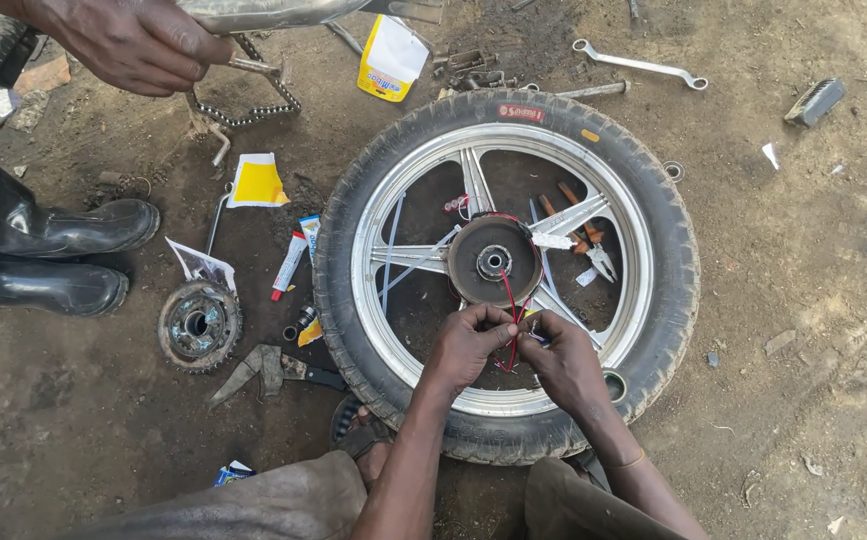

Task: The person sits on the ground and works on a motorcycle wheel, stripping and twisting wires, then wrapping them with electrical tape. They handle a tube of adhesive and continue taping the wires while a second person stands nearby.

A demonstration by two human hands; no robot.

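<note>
A motorcycle wheel (pixel 666 235) with a black tyre and silver alloy spokes lies flat on the dirt. A dark round hub (pixel 474 255) sits at its centre. A red wire (pixel 507 292) runs from the hub toward me. My left hand (pixel 466 345) and my right hand (pixel 562 358) meet over the near side of the rim, both pinching the red wire between their fingertips.
Another person's hand (pixel 134 42) holds a metal part at the top left, and their black boots (pixel 49 255) stand at the left. A sprocket (pixel 199 325), a chain (pixel 254 108), a tube (pixel 290 264), pliers (pixel 584 235), a spanner (pixel 639 65) and a yellow carton (pixel 391 60) lie about.
</note>
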